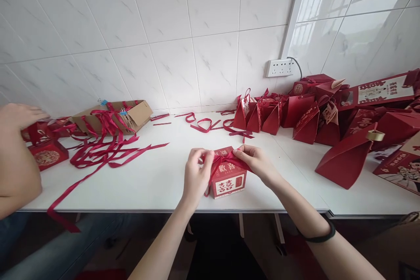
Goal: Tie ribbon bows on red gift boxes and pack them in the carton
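A small red box (229, 185) with Chinese characters stands on the white table near its front edge. On top of it, a dark red ribbon (226, 159) is tied in a bow. At the box's left side, my left hand (198, 173) pinches one loop of the ribbon between thumb and fingers. From the right, my right hand (256, 162) pinches the other side of the bow. A short cord hangs at the box's lower left.
Another person's arm (18, 157) reaches in at the left beside red boxes. A cardboard box (138, 118) holds clipped ribbons, some trailing over the table edge (131, 211). Ribbon scraps (204, 126) lie behind. Several red boxes (305, 118) crowd the right, below a socket strip (280, 68).
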Motion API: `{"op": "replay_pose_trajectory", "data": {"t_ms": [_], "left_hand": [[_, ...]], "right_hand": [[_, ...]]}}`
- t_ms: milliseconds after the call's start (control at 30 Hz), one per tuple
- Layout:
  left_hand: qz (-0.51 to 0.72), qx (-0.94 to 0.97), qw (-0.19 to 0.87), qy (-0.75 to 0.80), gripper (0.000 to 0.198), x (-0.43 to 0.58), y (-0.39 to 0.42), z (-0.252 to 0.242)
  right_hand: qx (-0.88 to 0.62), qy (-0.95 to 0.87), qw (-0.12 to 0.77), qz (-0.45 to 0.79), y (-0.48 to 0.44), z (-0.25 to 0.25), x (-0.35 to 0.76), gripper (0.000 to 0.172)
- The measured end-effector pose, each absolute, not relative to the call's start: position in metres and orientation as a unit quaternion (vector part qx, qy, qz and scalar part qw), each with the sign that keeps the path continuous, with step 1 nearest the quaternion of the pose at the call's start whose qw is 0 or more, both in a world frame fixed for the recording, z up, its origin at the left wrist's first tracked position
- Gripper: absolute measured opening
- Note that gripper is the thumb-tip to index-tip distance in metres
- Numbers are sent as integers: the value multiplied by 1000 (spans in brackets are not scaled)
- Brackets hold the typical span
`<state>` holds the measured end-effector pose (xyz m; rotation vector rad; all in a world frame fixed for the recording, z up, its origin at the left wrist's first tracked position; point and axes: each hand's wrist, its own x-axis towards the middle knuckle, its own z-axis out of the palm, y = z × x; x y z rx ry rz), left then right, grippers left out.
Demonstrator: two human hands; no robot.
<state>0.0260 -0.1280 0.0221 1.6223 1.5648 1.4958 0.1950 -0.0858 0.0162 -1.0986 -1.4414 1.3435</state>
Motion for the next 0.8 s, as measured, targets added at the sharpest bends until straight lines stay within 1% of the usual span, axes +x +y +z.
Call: {"op": "replay_pose_trajectory", "data": {"t_ms": [67, 100, 167, 267, 367, 500, 600, 800], "left_hand": [[564, 520, 232, 597, 28, 23, -126, 20], [557, 501, 246, 615, 31, 22, -125, 19], [522, 500, 296, 624, 36, 19, -123, 18], [499, 529, 357, 586, 32, 19, -123, 17], [523, 512, 356, 581, 33, 25, -128, 14], [548, 487, 354, 580, 34, 35, -138, 8], [568, 473, 344, 579, 31, 39, -142, 2], [588, 467, 303, 587, 24, 41, -142, -6]], "right_hand": [[-446, -559, 433, 548, -88, 16, 193, 44], [-450, -554, 434, 549, -89, 16, 192, 44], [-454, -548, 439, 548, -90, 16, 191, 43], [-446, -540, 447, 556, -90, 14, 190, 44], [-438, -516, 454, 580, -90, 8, 189, 43], [-418, -470, 480, 612, -89, -1, 189, 37], [-402, -439, 494, 634, -90, -5, 187, 35], [-362, -308, 559, 679, -94, -7, 176, 39]]}}
